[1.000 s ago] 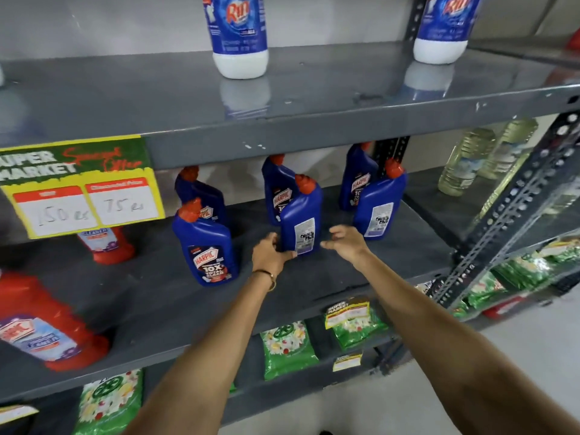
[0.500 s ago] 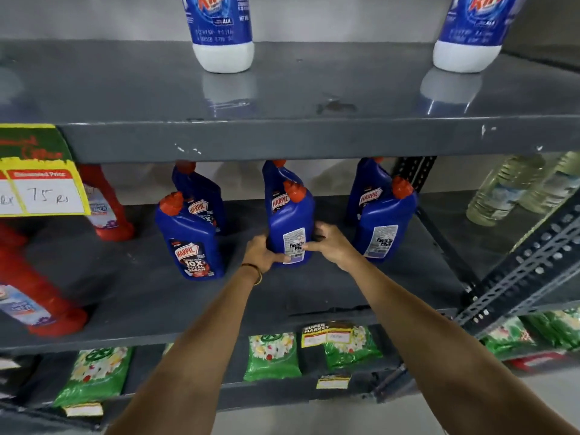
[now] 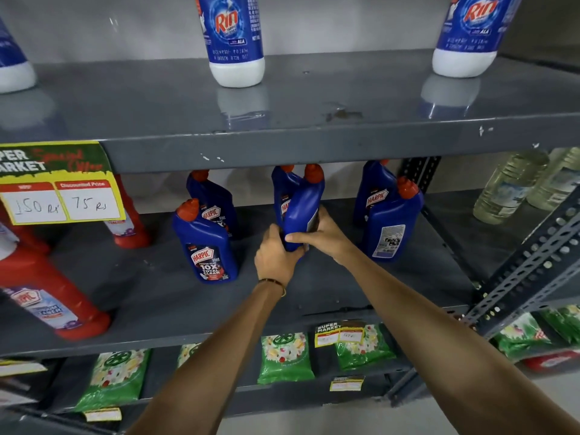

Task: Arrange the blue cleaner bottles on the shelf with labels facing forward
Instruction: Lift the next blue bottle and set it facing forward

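Note:
Several blue Harpic cleaner bottles with orange caps stand on the grey middle shelf point(image 3: 150, 293). My left hand point(image 3: 276, 255) and my right hand point(image 3: 323, 233) both grip the middle front bottle point(image 3: 301, 211) near its base; its narrow side faces me and its back label points right. The left front bottle point(image 3: 205, 246) shows its front label. The right front bottle point(image 3: 390, 227) shows its back label. Behind them stand the left rear bottle point(image 3: 213, 202), the middle rear bottle point(image 3: 281, 193) and the right rear bottle point(image 3: 375, 189), their front labels partly visible.
Red cleaner bottles point(image 3: 47, 296) stand at the left of the same shelf. A yellow price sign point(image 3: 59, 186) hangs from the upper shelf point(image 3: 314, 146), which carries white-and-blue Rin bottles point(image 3: 233, 39). Clear bottles point(image 3: 508, 186) stand at right, green packets point(image 3: 285, 356) below.
Both hands have closed around the middle front bottle and turned it, so its back label now points right instead of at me. The camera has shifted closer.

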Demonstrator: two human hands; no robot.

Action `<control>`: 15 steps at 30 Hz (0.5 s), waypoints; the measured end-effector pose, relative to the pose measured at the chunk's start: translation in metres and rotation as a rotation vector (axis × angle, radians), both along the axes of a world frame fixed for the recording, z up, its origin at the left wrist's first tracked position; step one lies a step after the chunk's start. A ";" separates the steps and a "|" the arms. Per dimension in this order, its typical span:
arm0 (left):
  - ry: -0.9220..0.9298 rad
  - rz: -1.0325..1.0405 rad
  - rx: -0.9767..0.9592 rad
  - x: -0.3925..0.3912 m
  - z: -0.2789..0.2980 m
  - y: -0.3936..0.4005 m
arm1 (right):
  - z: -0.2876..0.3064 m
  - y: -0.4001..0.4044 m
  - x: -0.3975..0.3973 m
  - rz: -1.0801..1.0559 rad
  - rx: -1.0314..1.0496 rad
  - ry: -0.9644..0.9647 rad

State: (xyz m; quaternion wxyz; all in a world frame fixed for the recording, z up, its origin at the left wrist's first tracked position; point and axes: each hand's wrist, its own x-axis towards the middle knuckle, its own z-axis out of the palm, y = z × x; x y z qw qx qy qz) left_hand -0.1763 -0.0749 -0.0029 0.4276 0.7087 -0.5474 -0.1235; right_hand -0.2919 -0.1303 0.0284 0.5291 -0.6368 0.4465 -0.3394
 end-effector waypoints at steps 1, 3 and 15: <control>-0.032 -0.002 -0.008 0.001 -0.001 0.001 | 0.001 0.000 0.000 -0.009 -0.008 -0.002; 0.054 -0.139 0.025 0.013 0.000 -0.001 | 0.005 -0.002 -0.006 0.010 -0.017 -0.010; 0.771 -0.809 0.673 0.041 0.007 -0.017 | 0.016 -0.004 -0.039 0.461 0.186 -0.072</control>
